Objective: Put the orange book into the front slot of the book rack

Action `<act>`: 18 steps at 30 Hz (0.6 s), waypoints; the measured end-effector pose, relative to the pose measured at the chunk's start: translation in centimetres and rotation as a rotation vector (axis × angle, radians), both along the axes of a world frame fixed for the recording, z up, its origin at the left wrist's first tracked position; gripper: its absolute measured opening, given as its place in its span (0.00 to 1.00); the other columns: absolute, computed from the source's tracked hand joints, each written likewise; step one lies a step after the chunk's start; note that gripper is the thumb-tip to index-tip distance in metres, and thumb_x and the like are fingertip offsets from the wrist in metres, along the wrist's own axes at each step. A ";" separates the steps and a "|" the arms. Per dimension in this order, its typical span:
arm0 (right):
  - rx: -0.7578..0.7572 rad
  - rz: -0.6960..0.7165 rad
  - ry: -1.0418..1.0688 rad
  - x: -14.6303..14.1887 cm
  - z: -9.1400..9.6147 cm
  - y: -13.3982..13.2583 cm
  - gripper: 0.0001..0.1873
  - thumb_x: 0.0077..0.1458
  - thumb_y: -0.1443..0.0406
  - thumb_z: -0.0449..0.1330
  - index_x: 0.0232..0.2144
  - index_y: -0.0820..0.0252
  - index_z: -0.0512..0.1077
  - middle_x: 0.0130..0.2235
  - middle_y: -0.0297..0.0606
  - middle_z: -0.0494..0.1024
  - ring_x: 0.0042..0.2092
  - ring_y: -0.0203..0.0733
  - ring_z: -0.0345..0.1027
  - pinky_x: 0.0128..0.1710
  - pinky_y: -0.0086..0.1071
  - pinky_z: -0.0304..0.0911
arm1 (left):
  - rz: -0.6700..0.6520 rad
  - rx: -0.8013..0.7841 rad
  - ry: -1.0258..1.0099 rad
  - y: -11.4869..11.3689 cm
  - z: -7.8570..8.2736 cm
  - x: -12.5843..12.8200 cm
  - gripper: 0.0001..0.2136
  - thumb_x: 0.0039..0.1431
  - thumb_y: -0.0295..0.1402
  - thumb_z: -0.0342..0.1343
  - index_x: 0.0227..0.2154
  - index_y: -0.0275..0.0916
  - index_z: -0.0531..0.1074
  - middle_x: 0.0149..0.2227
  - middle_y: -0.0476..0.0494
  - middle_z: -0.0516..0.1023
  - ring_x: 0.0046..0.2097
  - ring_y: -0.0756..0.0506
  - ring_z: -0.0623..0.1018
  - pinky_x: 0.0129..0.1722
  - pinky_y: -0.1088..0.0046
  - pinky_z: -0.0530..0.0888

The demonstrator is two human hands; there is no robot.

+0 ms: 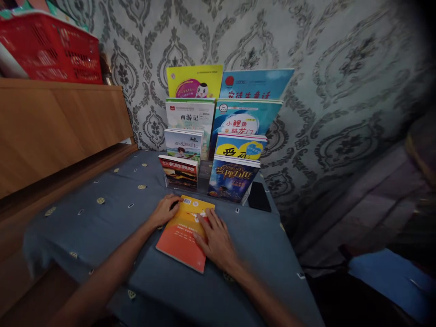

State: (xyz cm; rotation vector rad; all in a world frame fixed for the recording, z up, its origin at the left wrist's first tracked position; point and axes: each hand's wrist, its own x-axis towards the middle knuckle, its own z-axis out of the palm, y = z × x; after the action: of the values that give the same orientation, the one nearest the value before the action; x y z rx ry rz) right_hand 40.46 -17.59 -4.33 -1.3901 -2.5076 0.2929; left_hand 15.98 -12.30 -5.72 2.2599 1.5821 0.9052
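From where I stand, an orange-and-yellow book lies flat on the cloth-covered bench, at a slant, just in front of two columns of upright books. The side facing up has a barcode at its far left corner. The left hand touches the far part of the book's left edge, its fingers bent; whether that grip is pinching the cover or only resting there, I can't tell. The right hand lies over the right side, its grip loose, fingers spread across the cover and not closed around anything.

Behind, the standing books rise in steps. In the left column, a dark book with a red top is in front and a yellow-green book at the back; in the right column, a dark blue book is in front and a light blue book at the back. Just to the right of the front row lies a flat black object (a phone, by its shape). Off to the left, a red basket sits on a wooden cabinet, against patterned wallpaper.
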 end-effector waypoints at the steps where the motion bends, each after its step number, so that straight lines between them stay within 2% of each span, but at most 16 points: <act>1: -0.005 0.005 -0.002 0.1 0.0 -0.3 0.31 0.65 0.53 0.52 0.66 0.59 0.60 0.70 0.51 0.54 0.71 0.56 0.42 0.67 0.55 0.46 | -0.014 0.024 0.011 -0.1 -0.2 0.2 0.17 0.64 0.34 0.48 0.50 0.38 0.76 0.47 0.39 0.79 0.49 0.42 0.76 0.56 0.61 0.71; 4: -0.029 0.016 -0.010 0.2 0.3 -0.8 0.31 0.65 0.52 0.51 0.66 0.56 0.59 0.71 0.49 0.52 0.72 0.56 0.39 0.67 0.56 0.44 | -0.020 0.031 0.046 -0.2 -0.6 0.6 0.18 0.64 0.37 0.50 0.54 0.39 0.73 0.59 0.38 0.72 0.60 0.40 0.71 0.64 0.57 0.63; 6: -0.043 0.018 -0.018 0.3 0.7 -0.6 0.31 0.65 0.52 0.52 0.66 0.56 0.60 0.71 0.49 0.52 0.72 0.56 0.40 0.67 0.57 0.43 | -0.011 -0.010 0.067 -0.2 -0.7 0.7 0.20 0.64 0.37 0.49 0.56 0.39 0.71 0.64 0.38 0.67 0.64 0.39 0.67 0.66 0.55 0.60; 10: -0.064 -0.022 -0.007 -0.5 1.6 0.8 0.29 0.65 0.54 0.52 0.64 0.57 0.62 0.69 0.51 0.56 0.70 0.55 0.46 0.66 0.60 0.43 | -0.044 -0.061 0.059 0.1 -0.5 0.9 0.21 0.64 0.36 0.49 0.58 0.39 0.70 0.62 0.37 0.70 0.63 0.40 0.69 0.64 0.56 0.63; 13: -0.049 -0.072 0.010 -1.7 1.9 2.0 0.27 0.66 0.57 0.50 0.63 0.60 0.63 0.69 0.53 0.57 0.70 0.55 0.47 0.65 0.59 0.44 | -0.047 -0.046 0.069 0.1 -0.3 1.1 0.20 0.64 0.35 0.48 0.57 0.38 0.70 0.61 0.36 0.71 0.61 0.40 0.71 0.62 0.58 0.65; 16: -0.032 -0.088 0.028 -2.5 1.6 2.8 0.26 0.65 0.58 0.51 0.63 0.59 0.63 0.68 0.52 0.58 0.70 0.55 0.48 0.65 0.58 0.45 | -0.039 -0.038 0.142 -0.1 0.0 1.4 0.21 0.65 0.34 0.46 0.58 0.38 0.69 0.62 0.36 0.70 0.64 0.39 0.67 0.62 0.54 0.64; 18: -0.018 -0.091 0.042 -2.5 1.2 3.1 0.26 0.65 0.58 0.51 0.62 0.58 0.64 0.68 0.51 0.58 0.70 0.53 0.49 0.66 0.57 0.46 | -0.080 -0.025 0.201 -0.2 0.3 1.6 0.21 0.65 0.33 0.45 0.60 0.39 0.67 0.64 0.37 0.68 0.67 0.39 0.63 0.63 0.53 0.62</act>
State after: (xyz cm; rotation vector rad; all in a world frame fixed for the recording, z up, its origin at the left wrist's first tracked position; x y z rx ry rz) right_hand 37.91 -14.48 -3.15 -1.4848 -2.4055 0.3233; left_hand 17.53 -12.52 -5.41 2.4419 1.5589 0.6517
